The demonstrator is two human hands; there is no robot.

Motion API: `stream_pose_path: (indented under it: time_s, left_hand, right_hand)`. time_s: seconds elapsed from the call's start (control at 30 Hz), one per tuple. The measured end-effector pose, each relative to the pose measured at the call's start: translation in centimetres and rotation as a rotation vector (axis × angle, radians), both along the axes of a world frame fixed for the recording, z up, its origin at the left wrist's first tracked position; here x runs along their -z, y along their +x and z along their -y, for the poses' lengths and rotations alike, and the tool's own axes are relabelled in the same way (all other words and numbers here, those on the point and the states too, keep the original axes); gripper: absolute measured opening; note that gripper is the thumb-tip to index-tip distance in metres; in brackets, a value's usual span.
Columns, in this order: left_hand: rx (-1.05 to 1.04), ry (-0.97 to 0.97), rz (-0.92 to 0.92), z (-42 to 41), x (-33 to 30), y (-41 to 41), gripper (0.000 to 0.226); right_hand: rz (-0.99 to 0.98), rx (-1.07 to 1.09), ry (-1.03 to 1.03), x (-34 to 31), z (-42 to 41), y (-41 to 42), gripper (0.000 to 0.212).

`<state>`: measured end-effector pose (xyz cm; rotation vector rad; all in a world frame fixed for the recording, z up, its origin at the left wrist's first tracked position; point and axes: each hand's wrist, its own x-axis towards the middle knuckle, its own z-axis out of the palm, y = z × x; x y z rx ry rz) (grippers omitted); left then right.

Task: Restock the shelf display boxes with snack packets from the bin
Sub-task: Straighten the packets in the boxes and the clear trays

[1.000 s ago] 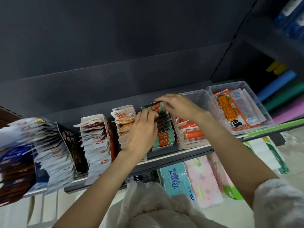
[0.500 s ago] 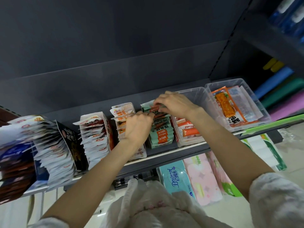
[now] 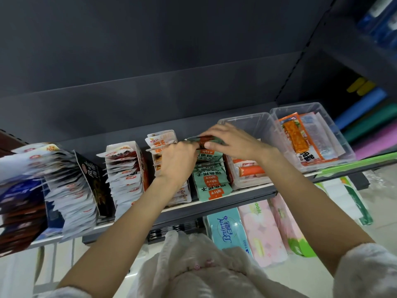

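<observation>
On the shelf stands a row of green snack packets (image 3: 211, 179) with orange labels, stacked on edge. At the back of this row my right hand (image 3: 231, 140) and my left hand (image 3: 178, 160) together pinch one green and red packet (image 3: 204, 139) by its top edge. My left hand covers part of the neighbouring box of white and orange packets (image 3: 162, 139). To the right sits a clear bin (image 3: 253, 123) with red and orange packets in it.
A second clear bin (image 3: 335, 134) with orange packets stands at the far right. White packet boxes (image 3: 126, 168) and a fanned-out box (image 3: 71, 190) fill the shelf's left. Tissue packs (image 3: 227, 229) lie on the lower shelf. A dark shelf panel hangs overhead.
Both hands have moved toward the back of the green row and come together on one packet. The view has shifted slightly.
</observation>
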<state>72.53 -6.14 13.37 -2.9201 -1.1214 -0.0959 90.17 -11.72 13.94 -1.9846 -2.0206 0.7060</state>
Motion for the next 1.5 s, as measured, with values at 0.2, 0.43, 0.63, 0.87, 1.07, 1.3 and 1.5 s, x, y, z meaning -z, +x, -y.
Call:
stream_pose_path:
  time_s: [0.2,0.43,0.63,0.87,1.07,1.3,1.5]
  left_hand:
    - [0.089,0.029,0.338,1.1,-0.3,-1.1,0.023]
    - [0.279,0.003,0.305,2.2,1.7,-2.9,0.047]
    - [0.182,0.068,-0.030,1.7,0.7,-1.2,0.022]
    - [0.111,-0.023,0.354,1.4,-0.2,-1.5,0.025]
    - [0.390,-0.210,0.115,3.5,1.7,-3.3,0.050]
    - [0.191,-0.166,0.315,1.6,2.4,-2.3,0.016]
    - [0.171,0.019,0.515,2.6,2.6,-2.5,0.026]
  right_hand:
    - [0.223,-0.052,0.140,0.9,0.9,-0.2,0.053]
    - [0.165,-0.034,0.158,1.1,0.6,-0.2,0.037]
    - [-0.019,0.020,0.001,1.1,0.9,0.0,0.051]
    - [0.136,-0.022,0.110,1.5,0.9,-0.1,0.054]
    - [0.107,-0.031,0.107,1.5,0.6,0.0,0.049]
    - [-0.037,-0.007,-0.025,0.9,1.2,0.1,0.075]
    - [0.146,-0.033,0.108,1.3,1.4,-0.5,0.070]
